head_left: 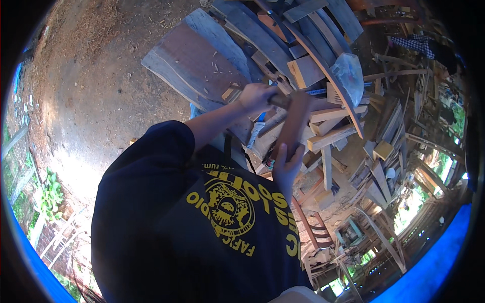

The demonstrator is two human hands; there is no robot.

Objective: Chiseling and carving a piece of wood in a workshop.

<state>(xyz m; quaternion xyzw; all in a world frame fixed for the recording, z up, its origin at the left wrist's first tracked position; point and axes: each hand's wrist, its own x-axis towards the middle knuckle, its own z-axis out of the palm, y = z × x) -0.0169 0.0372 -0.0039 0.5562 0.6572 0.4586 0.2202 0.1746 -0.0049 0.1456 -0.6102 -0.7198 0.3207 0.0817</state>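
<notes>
My left hand [257, 98] is closed round something mostly hidden in the fist. A short dark stub [279, 100] sticks out on its right side and meets a reddish-brown wooden bar [295, 118], blurred by motion. Lower down, my right hand [288, 162] grips the near end of that bar, its thumb and fingers along the sides. Left of the left fist shows a small pale wooden end [231, 94]; whether it belongs to the held thing I cannot tell. Beneath the hands lie boards and offcuts, with a wide brown board [189, 58] to the far left.
A long curved wooden strip [323, 65] crosses the pile beside a clear plastic bag [347, 76]. Wooden blocks [331, 137] jut out to the right. Further right stand scrap heaps and a wooden chair [316, 230]. Bare dirt floor [101, 81] with shavings spreads left.
</notes>
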